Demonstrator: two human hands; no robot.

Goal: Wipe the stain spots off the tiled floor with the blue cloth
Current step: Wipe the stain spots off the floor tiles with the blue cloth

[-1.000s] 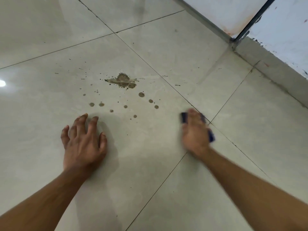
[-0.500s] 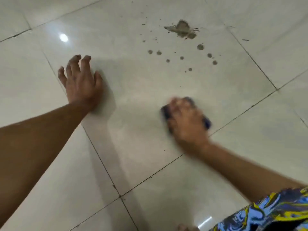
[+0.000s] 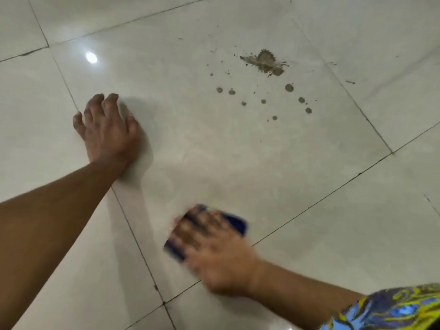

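pressing the blue cloth (image 3: 234, 221) flat to the tiled floor (image 3: 214, 151), the right hand (image 3: 214, 253) sits at about 6 o'clock in the head view; heavy blur there, so it looks like spread fingers lying on top of the cloth, but i cannot tell whether any curl round its edge. left hand (image 3: 107, 129) at 9 o'clock, released, fingers splayed, palm braced on the tile, holding nothing.

progress, as judged from the floor: barely begun on the stains. the big brown splat (image 3: 264, 61) at about 1 o'clock is whole, spiky rim intact. the round drops (image 3: 289, 87) below it all show, none smeared. cloth is well apart from them, down near the grout line. left to do: carry the cloth up toward 1 o'clock and rub out splat, drops and fine specks.

cloth: dark blue, seemingly folded to a small pad, mostly hidden under the hand, corners showing at either side. patterned sleeve (image 3: 392, 308) at 5 o'clock.
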